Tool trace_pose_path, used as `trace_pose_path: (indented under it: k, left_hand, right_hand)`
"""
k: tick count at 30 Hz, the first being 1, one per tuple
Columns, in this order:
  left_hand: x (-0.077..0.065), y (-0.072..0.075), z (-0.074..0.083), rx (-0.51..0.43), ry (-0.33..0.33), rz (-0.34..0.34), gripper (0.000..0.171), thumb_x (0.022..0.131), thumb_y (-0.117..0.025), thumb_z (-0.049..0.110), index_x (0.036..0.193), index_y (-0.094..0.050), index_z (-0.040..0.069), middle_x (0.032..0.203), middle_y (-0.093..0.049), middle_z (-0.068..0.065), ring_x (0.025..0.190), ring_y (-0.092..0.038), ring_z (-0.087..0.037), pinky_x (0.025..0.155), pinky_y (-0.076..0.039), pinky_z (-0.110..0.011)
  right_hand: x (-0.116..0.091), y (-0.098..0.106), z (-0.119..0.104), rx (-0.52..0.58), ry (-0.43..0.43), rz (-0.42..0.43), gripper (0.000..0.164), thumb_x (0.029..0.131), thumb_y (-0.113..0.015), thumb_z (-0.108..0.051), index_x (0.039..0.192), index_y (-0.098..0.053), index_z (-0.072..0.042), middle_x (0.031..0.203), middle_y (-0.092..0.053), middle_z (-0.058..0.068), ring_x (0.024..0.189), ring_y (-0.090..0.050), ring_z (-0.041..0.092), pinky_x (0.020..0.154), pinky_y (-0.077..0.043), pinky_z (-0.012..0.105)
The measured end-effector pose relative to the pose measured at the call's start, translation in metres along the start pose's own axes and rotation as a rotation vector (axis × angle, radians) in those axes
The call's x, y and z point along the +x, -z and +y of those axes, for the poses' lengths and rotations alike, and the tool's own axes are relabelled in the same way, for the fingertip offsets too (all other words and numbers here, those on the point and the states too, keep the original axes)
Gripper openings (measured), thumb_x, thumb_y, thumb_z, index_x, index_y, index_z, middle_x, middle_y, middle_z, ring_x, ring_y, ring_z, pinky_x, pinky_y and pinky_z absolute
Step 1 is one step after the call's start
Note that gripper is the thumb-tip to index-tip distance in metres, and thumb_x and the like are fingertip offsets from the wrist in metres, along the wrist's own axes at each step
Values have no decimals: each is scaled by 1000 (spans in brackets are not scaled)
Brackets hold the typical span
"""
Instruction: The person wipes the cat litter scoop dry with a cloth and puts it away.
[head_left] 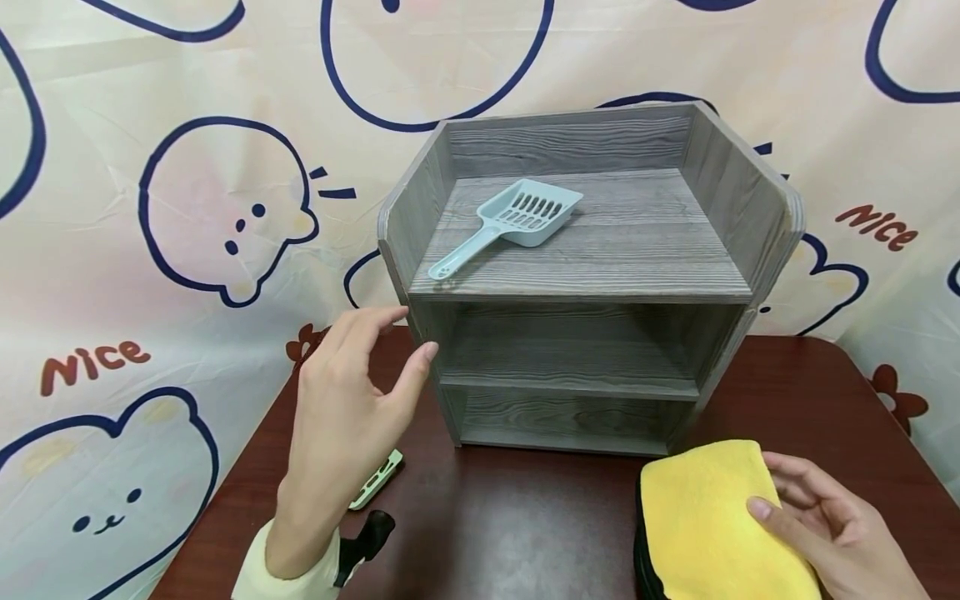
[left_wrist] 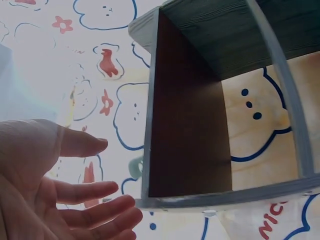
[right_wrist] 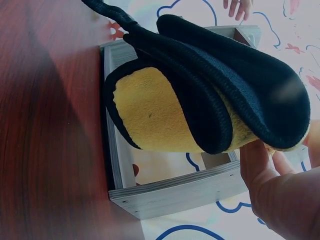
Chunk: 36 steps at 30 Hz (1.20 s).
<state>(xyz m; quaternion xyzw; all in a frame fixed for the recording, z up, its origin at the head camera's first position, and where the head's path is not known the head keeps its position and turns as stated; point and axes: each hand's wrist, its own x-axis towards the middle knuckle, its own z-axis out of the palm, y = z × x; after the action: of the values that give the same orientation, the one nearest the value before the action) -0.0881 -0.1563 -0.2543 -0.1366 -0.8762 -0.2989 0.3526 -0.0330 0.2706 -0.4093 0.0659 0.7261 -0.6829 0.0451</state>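
Note:
My left hand (head_left: 345, 425) hovers at the left side of a grey wood-grain shelf unit (head_left: 637, 250), its fingers and thumb spread with nothing between them. Just above those fingertips, the handle of a pale blue slotted litter scoop (head_left: 528, 212) points toward the front left edge of the top shelf. On the right, my right hand (head_left: 840, 525) holds a folded cloth (head_left: 712, 517) by its right side, thumb on the yellow face. In the right wrist view the cloth (right_wrist: 155, 110) shows dark folded layers against its yellow side.
A light green slotted item (head_left: 377, 479) lies on the dark red-brown table (head_left: 525, 508), partly hidden by my left wrist. Two lower compartments of the unit face me. Behind it hangs a cream backdrop (head_left: 247, 350) with cartoon outlines.

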Motion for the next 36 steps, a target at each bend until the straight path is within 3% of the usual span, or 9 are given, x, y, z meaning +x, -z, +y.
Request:
trace_pose_path:
  k: [6,15,20,23,27,31,36]
  left_hand:
    - [-14,1,-13,15,58,-44,39,88,-77,24,124,-66,13,120,-65,-1,112,-61,-20,93,-49,-43]
    - [-39,2,-40,99,173,-128,43,88,-77,25,127,-63,13,123,-64,-5,108,-62,-26,87,-50,-50]
    - [-51,1,-56,132,209,-165,43,89,-75,29,127,-63,13,123,-64,-6,107,-63,-28,85,-49,-51]
    - [-60,2,-65,162,222,-183,43,89,-76,30,127,-62,13,122,-63,-6,97,-64,-26,82,-49,-49]
    - [-71,2,-78,191,258,-217,43,90,-74,33,127,-62,14,121,-63,-4,70,-60,-16,76,-49,-44]
    - [-81,2,-92,203,293,-247,43,91,-72,37,126,-62,14,122,-63,-4,71,-60,-17,78,-49,-45]
    - [-99,5,-117,233,295,-280,42,91,-73,37,125,-64,14,119,-64,-4,60,-50,-7,67,-47,-34]
  right_hand:
    - [0,1,0,16,-14,11,47,97,-65,-13,140,-45,-16,112,-71,-9,90,-73,28,68,-58,48]
    - [-2,5,1,12,-29,22,47,98,-64,-15,141,-43,-18,113,-71,-10,90,-73,30,68,-58,48]
    - [-3,7,1,29,7,3,46,98,-63,-11,140,-44,-15,115,-70,-7,91,-73,30,68,-58,49]
    - [-3,7,3,30,24,2,45,98,-63,-10,140,-45,-14,115,-71,-6,90,-73,29,67,-58,49]
    - [-3,8,3,23,13,11,46,98,-63,-11,140,-45,-16,114,-70,-8,90,-73,29,67,-58,48]
    - [-2,8,4,17,-16,19,47,98,-63,-14,141,-43,-17,114,-70,-9,91,-73,30,68,-58,48]
    - [-3,9,5,40,-15,16,47,98,-63,-12,141,-45,-16,114,-71,-9,90,-73,29,67,-58,49]
